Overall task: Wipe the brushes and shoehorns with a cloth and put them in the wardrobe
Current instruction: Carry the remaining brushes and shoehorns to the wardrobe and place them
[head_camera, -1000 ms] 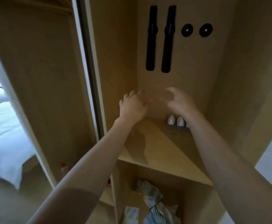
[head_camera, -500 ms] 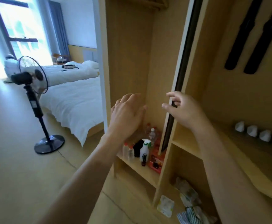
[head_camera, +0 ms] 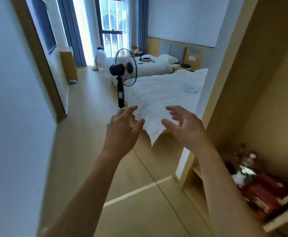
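**Empty hands, and the task's things out of sight**

No brush, shoehorn or cloth showed anywhere in our view, so we could not tell where they lay. Of the pale wooden wardrobe [head_camera: 268,69] we saw only its side panel and a low shelf at the right edge. On that shelf stood a blurred cluster of bottles and red packets [head_camera: 252,178].

Our left hand [head_camera: 122,129] hovered over the floor with fingers spread and loose, holding nothing. Our right hand [head_camera: 186,127] was raised beside it, equally slack and empty, just short of the wardrobe's front edge. Beyond both hung the corner of the white crumpled duvet [head_camera: 163,96] on the nearer bed, and past that stood a black pedestal fan [head_camera: 124,69] on the light wooden floor [head_camera: 92,134].

The risks, as we judged them, came from moving fast with our eyes turned away from the wardrobe. The right forearm passed close above the shelf, and a careless swing could have toppled those bottles. The fan stood close by the bed in the walkway, so a hurried step might have clipped it. With no cloth in hand, we might also have picked up a brush and shelved it unwiped.
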`<action>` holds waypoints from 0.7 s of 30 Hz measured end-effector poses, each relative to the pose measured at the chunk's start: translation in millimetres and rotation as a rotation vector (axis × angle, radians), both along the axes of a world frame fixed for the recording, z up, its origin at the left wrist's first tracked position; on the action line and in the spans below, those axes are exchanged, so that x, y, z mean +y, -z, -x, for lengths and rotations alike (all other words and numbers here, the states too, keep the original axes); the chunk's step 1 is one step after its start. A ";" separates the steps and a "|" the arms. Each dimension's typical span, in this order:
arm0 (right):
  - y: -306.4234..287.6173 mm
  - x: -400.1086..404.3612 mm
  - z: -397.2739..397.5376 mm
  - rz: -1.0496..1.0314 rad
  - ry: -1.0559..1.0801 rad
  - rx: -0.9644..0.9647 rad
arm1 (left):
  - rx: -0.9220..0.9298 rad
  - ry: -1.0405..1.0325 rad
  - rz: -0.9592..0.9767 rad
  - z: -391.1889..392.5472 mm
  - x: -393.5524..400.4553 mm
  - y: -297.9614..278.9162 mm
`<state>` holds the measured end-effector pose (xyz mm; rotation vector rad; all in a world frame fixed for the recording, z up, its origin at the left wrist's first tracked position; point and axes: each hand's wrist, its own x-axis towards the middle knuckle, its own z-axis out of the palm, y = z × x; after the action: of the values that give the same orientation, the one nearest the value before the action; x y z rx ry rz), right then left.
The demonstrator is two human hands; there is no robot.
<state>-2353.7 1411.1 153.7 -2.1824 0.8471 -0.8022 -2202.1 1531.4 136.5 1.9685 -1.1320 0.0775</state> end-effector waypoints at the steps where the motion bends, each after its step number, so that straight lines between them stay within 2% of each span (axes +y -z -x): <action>1: 3.0 0.3 -20.7 -0.010 -0.032 -0.005 | 0.001 -0.022 -0.008 -17.5 0.9 2.8; 10: 28.3 -39.3 -208.2 -0.097 -0.237 -0.022 | 0.026 -0.241 -0.027 -176.6 -20.5 26.4; 21: 16.7 -151.8 -458.4 -0.073 -0.426 -0.054 | -0.030 -0.424 -0.095 -395.9 -117.7 8.4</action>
<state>-1895.3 1259.3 137.0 -2.1570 0.3559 -0.6020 -1806.2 1413.8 128.2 2.2718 -0.7312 0.2809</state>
